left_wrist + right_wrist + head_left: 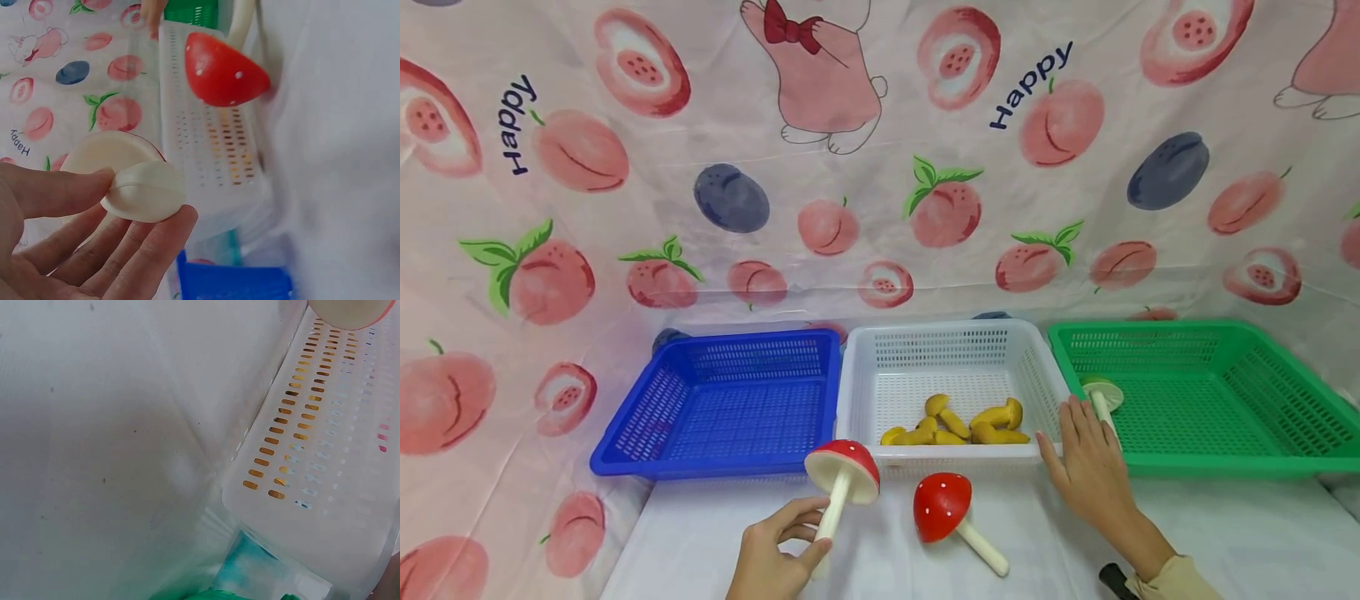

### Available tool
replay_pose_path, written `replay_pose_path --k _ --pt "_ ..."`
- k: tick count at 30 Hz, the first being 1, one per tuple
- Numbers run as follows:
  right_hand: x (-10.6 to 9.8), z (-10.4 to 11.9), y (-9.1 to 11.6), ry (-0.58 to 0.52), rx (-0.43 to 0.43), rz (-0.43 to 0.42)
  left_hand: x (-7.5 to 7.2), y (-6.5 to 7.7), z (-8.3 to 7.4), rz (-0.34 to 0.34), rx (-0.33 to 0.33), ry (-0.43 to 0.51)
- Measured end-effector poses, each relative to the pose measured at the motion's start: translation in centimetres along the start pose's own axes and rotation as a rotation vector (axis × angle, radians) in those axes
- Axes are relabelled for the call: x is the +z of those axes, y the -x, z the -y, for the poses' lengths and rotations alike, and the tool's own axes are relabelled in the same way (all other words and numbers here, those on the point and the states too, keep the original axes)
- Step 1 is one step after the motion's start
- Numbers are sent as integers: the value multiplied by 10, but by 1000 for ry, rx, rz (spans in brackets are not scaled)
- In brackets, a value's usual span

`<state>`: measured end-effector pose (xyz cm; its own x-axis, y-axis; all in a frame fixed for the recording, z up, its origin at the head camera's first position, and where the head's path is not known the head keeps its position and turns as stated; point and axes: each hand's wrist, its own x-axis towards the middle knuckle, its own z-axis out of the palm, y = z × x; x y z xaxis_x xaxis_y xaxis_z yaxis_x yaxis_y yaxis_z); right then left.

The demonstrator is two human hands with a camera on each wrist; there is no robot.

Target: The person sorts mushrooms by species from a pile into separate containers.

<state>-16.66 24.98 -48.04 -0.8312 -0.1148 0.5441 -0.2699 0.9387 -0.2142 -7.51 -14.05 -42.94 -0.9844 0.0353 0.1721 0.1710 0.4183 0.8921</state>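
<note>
My left hand holds a toy mushroom with a white-spotted red cap by its pale stem, in front of the blue and white baskets. In the left wrist view, thumb and fingers sit around the stem's end. A second red-capped mushroom lies on the white cloth to the right. My right hand reaches over the front corner where the white and green baskets meet, fingers straight. Close by its fingertips, a green-capped mushroom leans inside the green basket; the fingers partly hide its stem.
Three baskets stand in a row: blue, white and green. Several yellow-brown mushrooms lie in the white one. Behind them hangs a fruit-print cloth. A black object shows at the right sleeve.
</note>
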Motion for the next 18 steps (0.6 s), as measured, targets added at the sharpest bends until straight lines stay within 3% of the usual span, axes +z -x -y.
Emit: replay_pose_path --k 12,18 --pt "2 0 0 5 9 -16 -24 -29 -18 -108 -27 -55" --pt "2 0 0 7 7 -21 -37 -53 -14 -124 26 -91"
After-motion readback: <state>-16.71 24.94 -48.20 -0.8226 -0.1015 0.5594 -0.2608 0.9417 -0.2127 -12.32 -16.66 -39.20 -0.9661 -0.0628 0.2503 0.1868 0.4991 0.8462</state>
